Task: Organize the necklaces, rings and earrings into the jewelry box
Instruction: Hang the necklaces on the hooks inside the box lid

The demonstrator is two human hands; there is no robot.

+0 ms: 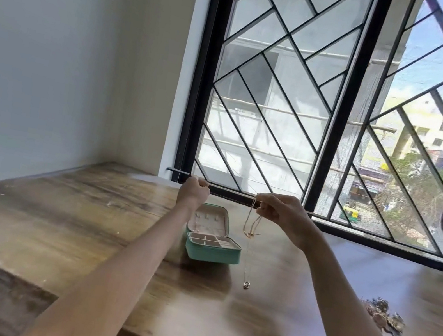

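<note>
Right hand (280,212) fingers pinch the necklace (252,226), thin, limp, tangle-prone; best held near the clasp. Left hand (193,192) is clenched; whether it grasps chain, cannot tell

The jewelry box (211,250) is teal green outside, with a pale cream lining in its tray and lid. The necklace (252,226) is a thin rose-gold chain, and a silver pendant (246,285) hangs at its lowest point. The table (63,217) is brown wood with streaky grain in lighter and darker bands. The pile of jewelry (385,316) is dull gold and grey. The window grille (268,111) is black, in a pattern of slanted bars. The wall (57,50) is plain white.
</note>
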